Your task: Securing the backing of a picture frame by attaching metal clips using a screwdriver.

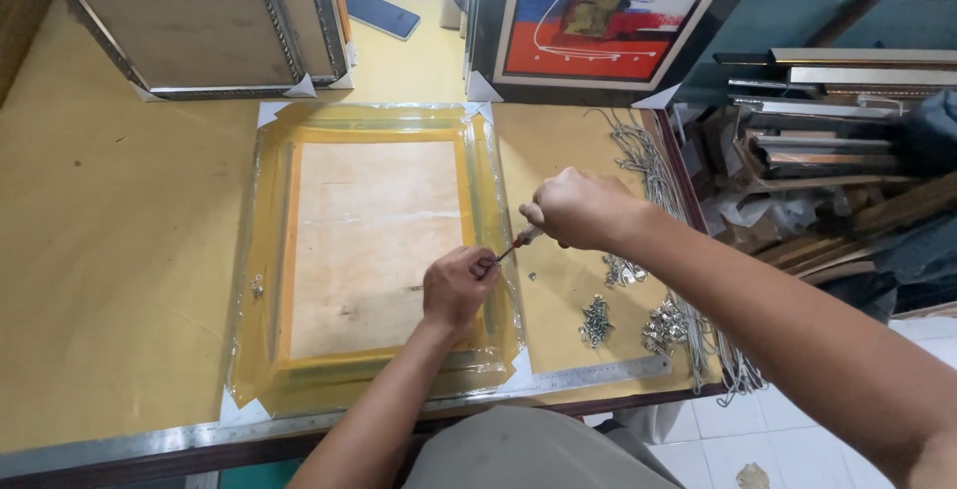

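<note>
Head view shows a plastic-wrapped picture frame point(374, 250) lying face down on the yellow worktop point(120, 250), its bare wooden backing up. The left hand point(457, 285) rests as a fist on the frame's right rail, its grip clenched at the tip of a screwdriver point(516, 244). The right hand point(578, 208) is closed around the screwdriver's handle. Small piles of metal hardware point(596, 322) lie just right of the frame, near a steel ruler point(598, 374) at the worktop's front edge.
</note>
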